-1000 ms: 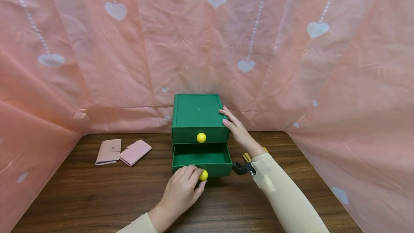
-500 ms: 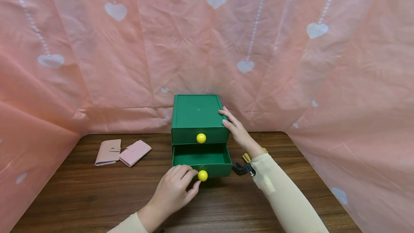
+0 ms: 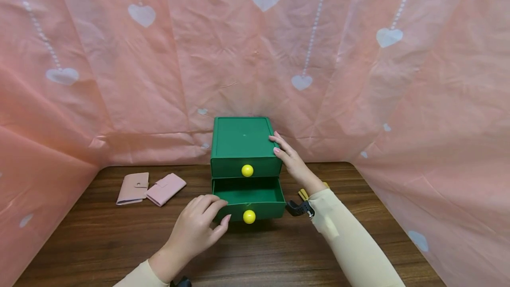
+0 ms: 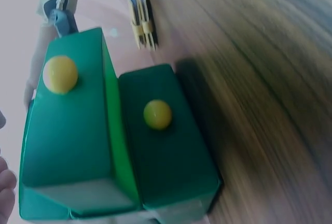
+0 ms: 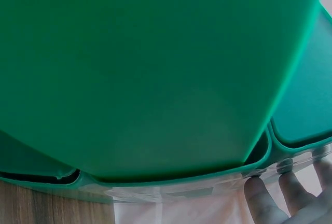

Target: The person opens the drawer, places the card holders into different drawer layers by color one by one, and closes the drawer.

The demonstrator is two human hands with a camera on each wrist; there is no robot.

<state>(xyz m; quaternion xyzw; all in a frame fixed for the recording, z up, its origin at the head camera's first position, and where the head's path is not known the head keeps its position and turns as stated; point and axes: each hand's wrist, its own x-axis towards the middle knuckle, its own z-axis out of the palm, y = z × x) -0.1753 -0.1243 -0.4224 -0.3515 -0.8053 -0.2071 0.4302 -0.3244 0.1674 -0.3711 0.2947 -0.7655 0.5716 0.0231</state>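
A green drawer cabinet (image 3: 244, 138) stands at the back of the table. One of its drawers (image 3: 267, 210), with a yellow ball knob (image 3: 249, 217), is pulled out, and its visible inside holds nothing. In the left wrist view, another drawer (image 4: 171, 156) sits below it, pushed in. My left hand (image 3: 195, 225) is off the knob, fingers loosely bent, fingertips by the left front corner of the pulled-out drawer. My right hand (image 3: 294, 163) rests straight fingers against the cabinet's right side and top edge. In the right wrist view, its fingers (image 5: 262, 200) lie along the cabinet's side.
Two pink card wallets (image 3: 133, 188) (image 3: 166, 189) lie on the wooden table (image 3: 99, 234) to the left. Slim yellow things (image 3: 304, 194) lie to the right of the cabinet, partly behind the right wrist. A pink curtain (image 3: 159, 79) with hearts surrounds the table.
My left hand has let go of the drawer's yellow knob and moved left, toward the drawer's corner. The drawer stays pulled out, and the right hand has kept its place.
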